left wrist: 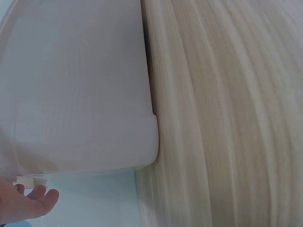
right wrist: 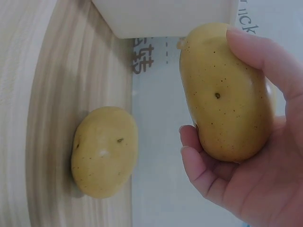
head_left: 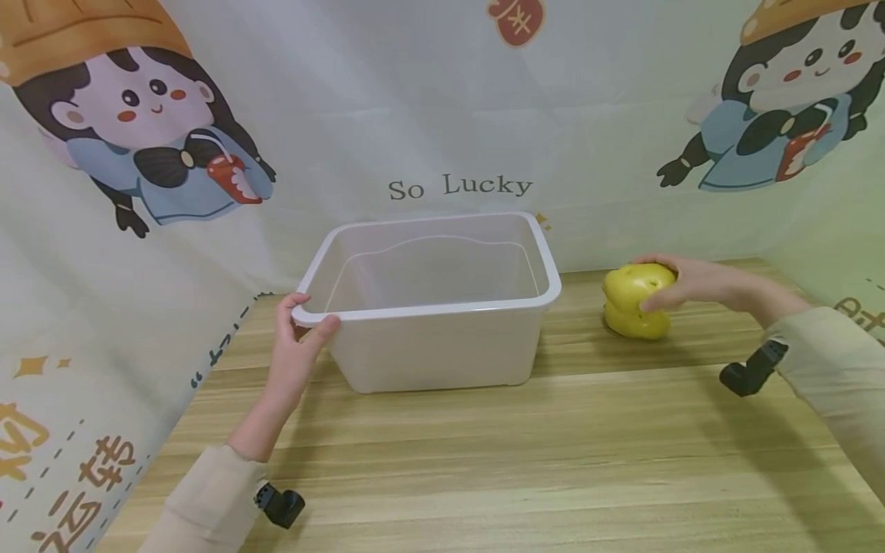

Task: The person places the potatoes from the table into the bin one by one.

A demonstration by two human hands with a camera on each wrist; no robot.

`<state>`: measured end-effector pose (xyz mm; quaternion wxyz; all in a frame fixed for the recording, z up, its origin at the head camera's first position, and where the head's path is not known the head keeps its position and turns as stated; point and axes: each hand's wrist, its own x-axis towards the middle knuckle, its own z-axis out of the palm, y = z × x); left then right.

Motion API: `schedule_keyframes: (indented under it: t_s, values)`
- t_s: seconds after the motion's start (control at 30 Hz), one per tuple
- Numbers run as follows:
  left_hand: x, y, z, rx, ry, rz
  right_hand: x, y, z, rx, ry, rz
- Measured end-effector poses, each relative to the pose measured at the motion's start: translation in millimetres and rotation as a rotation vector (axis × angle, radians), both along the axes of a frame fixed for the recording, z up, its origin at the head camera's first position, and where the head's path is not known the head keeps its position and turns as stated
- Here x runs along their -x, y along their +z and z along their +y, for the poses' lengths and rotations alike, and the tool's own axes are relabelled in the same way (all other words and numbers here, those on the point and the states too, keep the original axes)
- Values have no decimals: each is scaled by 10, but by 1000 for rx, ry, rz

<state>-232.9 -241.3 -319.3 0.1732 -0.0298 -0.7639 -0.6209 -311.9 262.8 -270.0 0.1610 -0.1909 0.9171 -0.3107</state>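
A white plastic bin (head_left: pixel 435 349) stands on the wooden table, its top facing up. At its front left corner my left hand (head_left: pixel 293 353) grips the rim, thumb over the front edge. Some fingers of that hand (left wrist: pixel 28 203) show low in the left wrist view, beside the bin's wall (left wrist: pixel 80 85). To the right of the bin, my right hand (head_left: pixel 698 283) holds a yellow potato (right wrist: pixel 225 94) between thumb and curled fingers. A second potato (right wrist: pixel 105 151) lies on the table under the held one; in the head view the two overlap.
The wooden table (head_left: pixel 442 468) extends in front of the bin. Behind it hangs a pale printed cloth (head_left: pixel 346 115) with cartoon figures and lettering, close to the bin's back. More of the cloth runs along the left and right sides.
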Motion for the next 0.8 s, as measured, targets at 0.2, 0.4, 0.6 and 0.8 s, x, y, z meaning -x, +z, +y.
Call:
schedule_keyframes:
  t_s: [0.2,0.4,0.6,0.8]
  values:
    - [4,-4,0,-8,-1,3,41,74,-51,2,-6,12]
    - [3,-2,2,-8,-5,-4,72,123,-110,9,-15,27]
    - [2,0,4,-6,-5,1,95,187,-175,10,-7,33]
    - [-2,0,-1,-3,-3,-2,124,271,-237,15,-5,43]
